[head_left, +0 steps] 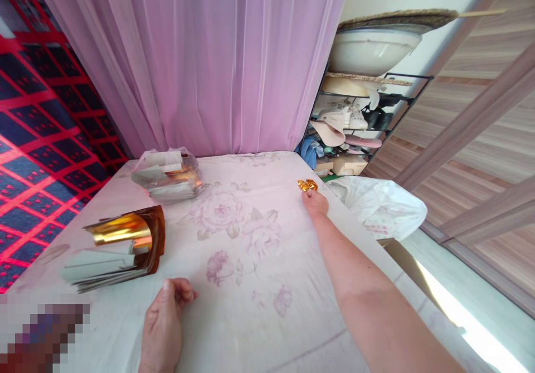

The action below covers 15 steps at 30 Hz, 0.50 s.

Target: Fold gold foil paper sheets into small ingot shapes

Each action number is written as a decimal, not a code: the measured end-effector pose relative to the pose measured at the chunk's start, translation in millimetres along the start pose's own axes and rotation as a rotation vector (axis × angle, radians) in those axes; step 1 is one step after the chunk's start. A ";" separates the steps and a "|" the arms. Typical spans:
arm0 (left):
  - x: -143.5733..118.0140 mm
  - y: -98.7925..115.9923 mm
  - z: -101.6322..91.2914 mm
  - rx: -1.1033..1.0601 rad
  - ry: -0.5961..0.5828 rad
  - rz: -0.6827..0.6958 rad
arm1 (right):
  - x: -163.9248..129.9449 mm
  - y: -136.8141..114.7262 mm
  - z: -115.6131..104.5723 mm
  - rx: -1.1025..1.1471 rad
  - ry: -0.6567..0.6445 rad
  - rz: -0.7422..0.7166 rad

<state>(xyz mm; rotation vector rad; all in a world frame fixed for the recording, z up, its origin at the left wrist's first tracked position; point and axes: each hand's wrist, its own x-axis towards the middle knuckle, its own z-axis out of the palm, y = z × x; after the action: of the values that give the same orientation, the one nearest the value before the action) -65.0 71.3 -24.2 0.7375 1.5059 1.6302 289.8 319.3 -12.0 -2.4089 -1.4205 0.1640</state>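
At the far right edge of the cloth-covered table (225,328), my right hand (316,202) reaches out, its fingers closed on a small folded piece of gold foil paper (307,184). The piece is shiny and winged in outline. My left hand (163,325) rests on the cloth at the near left, fingers loosely curled inward, with nothing visible in them. Just beyond it lies a fanned stack of gold foil paper (121,231), some sheets with pale backs showing. Farther back sits a clear plastic bag (167,175) of similar pale and gold sheets.
A purple curtain (234,66) hangs behind the table. To the right stand a white plastic bag (384,206), a cardboard box (403,256) and a black rack (412,102) with hats, shoes and a large basin (374,52). Wood-panelled doors (472,133) line the right side.
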 end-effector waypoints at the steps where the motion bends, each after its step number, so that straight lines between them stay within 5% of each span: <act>1: 0.2 -0.2 0.2 -0.001 -0.001 0.003 | -1.4 0.7 -0.2 0.001 -0.002 -0.012; 10: -0.2 1.9 5.8 -0.038 -0.007 0.030 | -36.6 -4.3 -4.0 -0.001 -0.035 -0.170; 15: -1.2 2.7 7.7 -0.135 0.055 0.026 | -76.7 -46.3 3.8 0.044 -0.080 -0.370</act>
<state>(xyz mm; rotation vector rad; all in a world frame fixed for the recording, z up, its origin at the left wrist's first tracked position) -58.4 74.4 -20.4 0.6451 1.4137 1.7650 212.6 274.2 -5.0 -2.0795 -1.8471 0.1983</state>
